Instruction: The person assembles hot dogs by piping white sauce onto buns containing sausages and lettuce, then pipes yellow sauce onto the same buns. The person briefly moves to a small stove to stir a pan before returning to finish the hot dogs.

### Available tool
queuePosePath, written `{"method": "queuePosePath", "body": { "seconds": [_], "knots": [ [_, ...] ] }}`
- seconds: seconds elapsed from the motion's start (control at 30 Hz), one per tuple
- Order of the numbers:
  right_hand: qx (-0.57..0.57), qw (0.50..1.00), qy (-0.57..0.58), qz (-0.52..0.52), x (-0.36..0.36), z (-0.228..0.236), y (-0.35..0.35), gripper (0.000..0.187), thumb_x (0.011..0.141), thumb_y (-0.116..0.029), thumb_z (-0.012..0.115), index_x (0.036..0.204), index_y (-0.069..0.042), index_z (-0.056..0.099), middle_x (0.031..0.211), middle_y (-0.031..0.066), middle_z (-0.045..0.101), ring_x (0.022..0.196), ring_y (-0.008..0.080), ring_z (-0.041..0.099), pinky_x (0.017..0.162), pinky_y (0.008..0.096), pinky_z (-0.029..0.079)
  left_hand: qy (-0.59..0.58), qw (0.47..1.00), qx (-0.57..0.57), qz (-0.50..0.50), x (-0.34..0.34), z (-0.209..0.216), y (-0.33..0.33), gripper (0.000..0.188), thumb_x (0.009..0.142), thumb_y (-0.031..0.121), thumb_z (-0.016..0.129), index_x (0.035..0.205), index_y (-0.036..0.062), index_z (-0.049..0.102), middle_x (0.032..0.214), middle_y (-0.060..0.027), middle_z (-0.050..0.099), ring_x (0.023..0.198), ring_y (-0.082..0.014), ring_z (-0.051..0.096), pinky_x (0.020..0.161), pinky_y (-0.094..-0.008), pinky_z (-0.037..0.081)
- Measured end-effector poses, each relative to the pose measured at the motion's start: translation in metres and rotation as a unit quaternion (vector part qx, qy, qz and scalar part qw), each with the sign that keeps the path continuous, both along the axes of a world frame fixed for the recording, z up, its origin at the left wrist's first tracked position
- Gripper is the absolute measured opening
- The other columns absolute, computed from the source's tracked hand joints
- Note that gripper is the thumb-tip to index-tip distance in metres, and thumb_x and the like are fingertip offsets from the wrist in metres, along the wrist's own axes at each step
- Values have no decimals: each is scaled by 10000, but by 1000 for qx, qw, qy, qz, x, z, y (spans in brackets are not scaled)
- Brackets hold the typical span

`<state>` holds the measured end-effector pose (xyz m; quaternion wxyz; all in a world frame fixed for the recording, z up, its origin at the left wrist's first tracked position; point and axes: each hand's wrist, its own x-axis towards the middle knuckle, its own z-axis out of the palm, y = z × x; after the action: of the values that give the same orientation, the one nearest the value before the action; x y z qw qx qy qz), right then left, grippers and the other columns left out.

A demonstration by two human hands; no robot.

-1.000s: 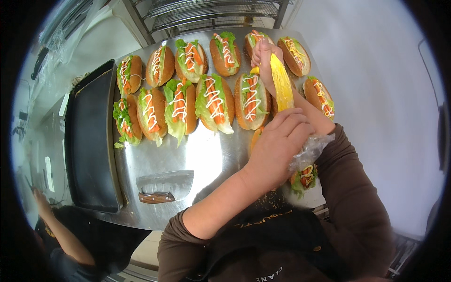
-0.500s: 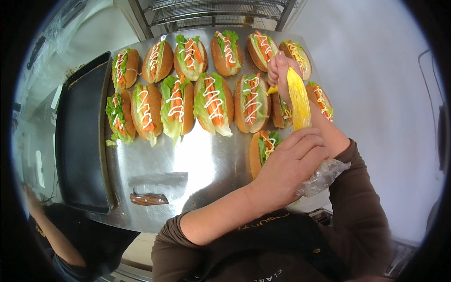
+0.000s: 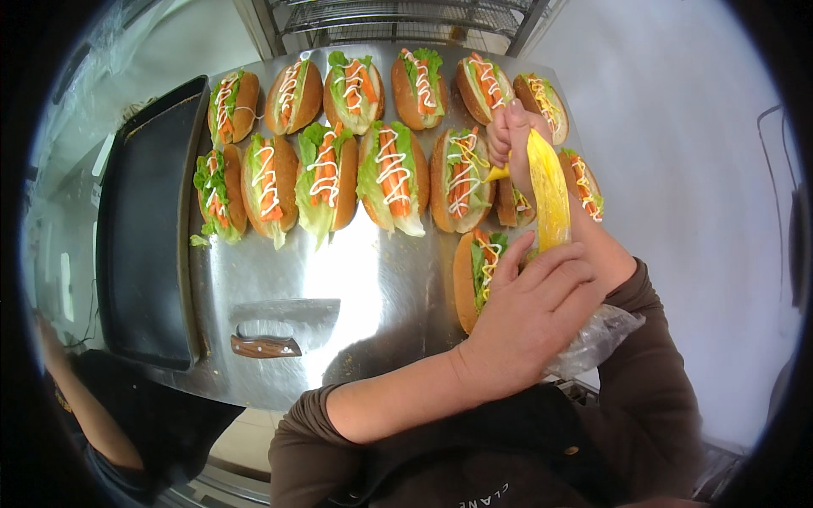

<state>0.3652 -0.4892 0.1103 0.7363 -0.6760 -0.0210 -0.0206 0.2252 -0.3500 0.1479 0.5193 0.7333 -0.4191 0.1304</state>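
Observation:
My right hand (image 3: 514, 140) is closed round the front of a plastic piping bag (image 3: 550, 195) filled with yellow sauce. The bag's yellow tip pokes out below the fist, over a hot dog bun (image 3: 439, 182) with lettuce, orange strips and white zigzag sauce. Thin yellow lines lie across the upper part of that filling. Lower on the bag, my left hand (image 3: 542, 309) is wrapped over it, and the clear crumpled end (image 3: 597, 339) hangs out beneath. Partly behind my left hand sits another filled bun (image 3: 464, 284) with yellow sauce. My right wrist partly hides one more bun (image 3: 506, 203).
Several filled buns (image 3: 389, 173) stand in two rows on the steel table (image 3: 254, 271). A cleaver (image 3: 267, 346) with a wooden handle lies near the front. On the left is a black tray (image 3: 144, 237); beyond the table, a wire rack (image 3: 398, 21). Another person's arm (image 3: 93, 406) shows at lower left.
Yellow lines now cross the upper part of the bun under the tip, where only white sauce showed before. My left hand's fingers have spread a little on the bag. The view has shifted slightly.

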Motion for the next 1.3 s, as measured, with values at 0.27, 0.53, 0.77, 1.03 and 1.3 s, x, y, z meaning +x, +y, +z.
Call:
{"method": "queuePosePath", "body": {
  "seconds": [0.27,0.53,0.77,1.03,1.3],
  "knots": [
    [-18,993,-106,53,14,-14,34,466,1035,-408,367,667,-126,319,578,-52,296,489,57,251,451,219,238,38,999,7,30,0,1,8,290,761,108,632,1049,137,616,1136,-10,588,1199,-232,509,1064,-470,274],
    [-81,994,-56,36,-31,-1,22,506,1038,-419,352,632,-124,290,574,-30,309,490,70,270,451,234,263,28,999,-27,-27,-22,7,9,282,771,102,625,1051,137,618,1118,-2,594,1185,-219,520,1065,-464,272],
    [-80,991,-79,75,-22,-14,39,485,1046,-395,339,649,-119,301,588,-30,314,510,71,276,481,229,276,52,999,5,2,-23,4,16,299,758,116,640,1055,143,617,1087,0,597,1174,-220,528,1080,-470,252],
    [-59,995,-75,8,-44,-25,22,488,1047,-410,326,655,-119,304,582,-15,313,514,97,296,504,250,316,82,992,24,-89,-27,-8,11,342,744,103,639,1082,128,585,1123,-43,573,1198,-237,508,1086,-498,253],
    [73,977,-190,-55,6,0,50,463,1040,-368,354,655,-111,342,589,-5,337,547,105,351,576,281,401,90,993,-23,-72,-3,-14,30,375,719,48,664,1085,79,586,1117,-78,572,1186,-319,500,1027,-441,363]
  ]
}}
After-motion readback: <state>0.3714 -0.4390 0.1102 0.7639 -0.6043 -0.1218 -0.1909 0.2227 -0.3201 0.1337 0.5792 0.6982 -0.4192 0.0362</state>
